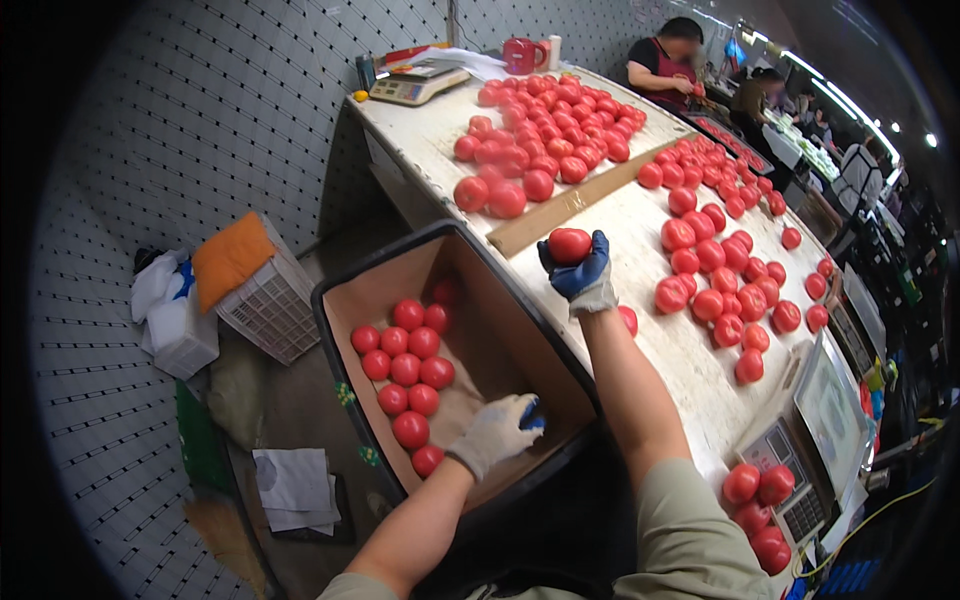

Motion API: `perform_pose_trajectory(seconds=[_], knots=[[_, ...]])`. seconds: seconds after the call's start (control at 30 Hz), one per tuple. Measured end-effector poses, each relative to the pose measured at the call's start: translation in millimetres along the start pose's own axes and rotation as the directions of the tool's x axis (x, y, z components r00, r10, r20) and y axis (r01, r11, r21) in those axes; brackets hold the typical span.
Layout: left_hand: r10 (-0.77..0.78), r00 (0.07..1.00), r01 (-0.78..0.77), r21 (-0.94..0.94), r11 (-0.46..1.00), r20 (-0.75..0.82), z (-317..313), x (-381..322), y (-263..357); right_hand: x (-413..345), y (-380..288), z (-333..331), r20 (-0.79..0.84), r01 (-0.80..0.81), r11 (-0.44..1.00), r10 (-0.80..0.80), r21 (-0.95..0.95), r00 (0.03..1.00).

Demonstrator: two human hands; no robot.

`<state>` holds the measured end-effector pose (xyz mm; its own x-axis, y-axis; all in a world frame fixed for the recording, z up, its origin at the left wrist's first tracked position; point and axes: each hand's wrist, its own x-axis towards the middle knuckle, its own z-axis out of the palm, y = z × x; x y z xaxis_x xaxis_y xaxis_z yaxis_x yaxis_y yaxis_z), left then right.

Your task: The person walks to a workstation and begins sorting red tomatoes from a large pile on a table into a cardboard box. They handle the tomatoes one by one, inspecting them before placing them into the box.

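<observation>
In a coated work glove, my right hand (581, 270) holds a red tomato (570, 246) above the white table (480, 247), near the crate's edge. My left hand (499, 431), gloved too, is over the inside of a black crate (457, 232) lined with brown paper. Its fingers are curled; whether anything is in them cannot be told. Several tomatoes (406, 369) lie in the crate, left of that hand. More tomatoes (709, 255) are spread on the table to the right, and another group (555, 127) lies beyond a wooden strip (592, 196).
One scale (420, 84) stands at the table's far end, by a red mug (523, 56). Another scale (787, 465) is at the near right, with several tomatoes beside it. A white plastic crate (266, 307) stands on the left. A person (664, 67) works past the table.
</observation>
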<state>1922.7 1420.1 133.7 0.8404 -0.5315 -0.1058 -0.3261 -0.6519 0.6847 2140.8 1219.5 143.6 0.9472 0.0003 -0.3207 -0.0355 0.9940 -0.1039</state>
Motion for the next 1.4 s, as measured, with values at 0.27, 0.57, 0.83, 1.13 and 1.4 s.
perform_pose_trajectory(seconds=[0.27, 0.57, 0.83, 1.13, 1.4], knots=[[0.044, 0.999, -0.044, -0.065, 0.997, -0.004, 2, -8, 1, 175, -32, 71, 0.233, 0.276, 0.955, -0.245, -0.111, 0.941], [0.066, 0.996, -0.071, 0.075, 0.995, 0.062, 16, -2, -4, 58, -5, 36, 0.297, 0.138, 0.841, 0.029, -0.523, 0.954], [-0.125, 0.925, 0.053, 0.204, 0.977, 0.358, 15, -6, 3, -56, 53, 11, 0.221, -0.067, 0.557, 0.434, -0.828, 0.873], [-0.095, 0.926, 0.040, 0.155, 0.987, 0.365, 40, 0, -9, -53, 208, -71, -0.071, 0.670, -0.741, 0.672, -0.051, 0.737], [-0.104, 0.893, 0.025, 0.183, 0.983, 0.439, 35, 0, -3, -20, 175, -112, 0.155, 0.419, -0.505, 0.484, -0.755, 0.861]])
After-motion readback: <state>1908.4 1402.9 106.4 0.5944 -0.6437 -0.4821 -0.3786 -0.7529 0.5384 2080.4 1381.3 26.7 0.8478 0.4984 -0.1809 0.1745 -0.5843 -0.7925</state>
